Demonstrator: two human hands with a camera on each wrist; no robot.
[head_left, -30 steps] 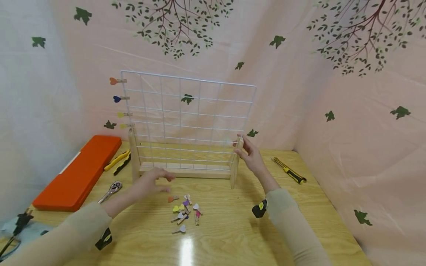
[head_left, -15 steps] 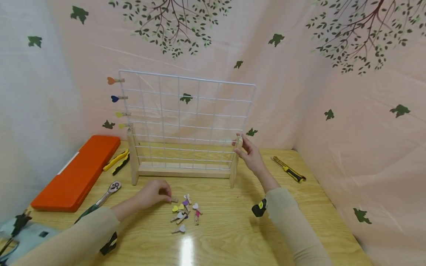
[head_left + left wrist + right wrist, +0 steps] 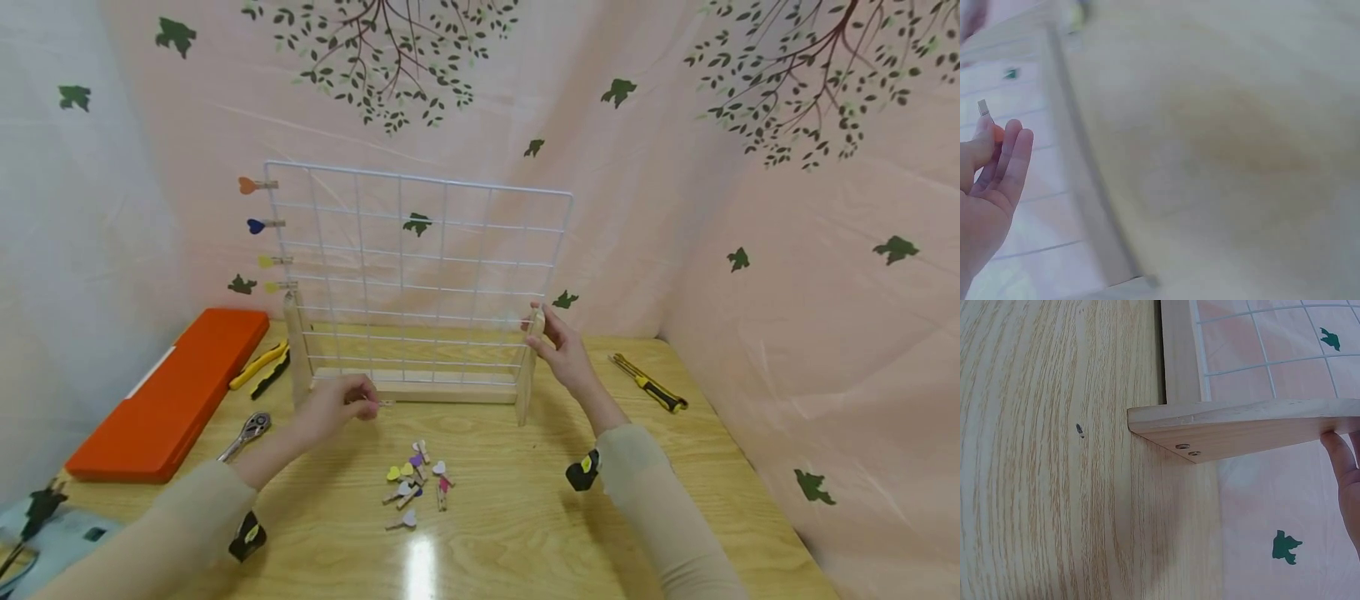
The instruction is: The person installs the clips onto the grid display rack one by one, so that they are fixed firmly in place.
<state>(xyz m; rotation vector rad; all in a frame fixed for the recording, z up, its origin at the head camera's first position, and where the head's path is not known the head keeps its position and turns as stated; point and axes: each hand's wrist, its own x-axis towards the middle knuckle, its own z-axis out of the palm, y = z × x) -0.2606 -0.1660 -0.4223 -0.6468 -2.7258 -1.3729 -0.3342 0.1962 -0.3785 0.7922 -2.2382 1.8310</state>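
Observation:
My left hand (image 3: pixel 337 407) pinches a small wooden clothespin (image 3: pixel 984 108) with an orange heart (image 3: pixel 999 134), held in front of the stand's lower rail. Thumb and fingers partly cover the heart. On the right, my other hand (image 3: pixel 566 354) grips the top of the stand's right wooden post (image 3: pixel 527 379). A white wire grid (image 3: pixel 444 182) stands upright in this stand. Clipped down its left edge are an orange heart clothespin (image 3: pixel 247 186), a blue one (image 3: pixel 257 226) and two yellow ones (image 3: pixel 267 262). Several more heart clothespins (image 3: pixel 407 490) lie in a loose pile on the table.
To the left are an orange case (image 3: pixel 168 400), yellow-and-black pliers (image 3: pixel 258 367) and a ratchet wrench (image 3: pixel 255 426). A yellow-and-black tool (image 3: pixel 651 385) lies at the right. A pale blue device with a black cable (image 3: pixel 56 533) sits at the lower left corner.
My left hand came down to the pile, picked up the orange heart clothespin, then lifted it up toward the stand's lower rail. My right hand has stayed on the post.

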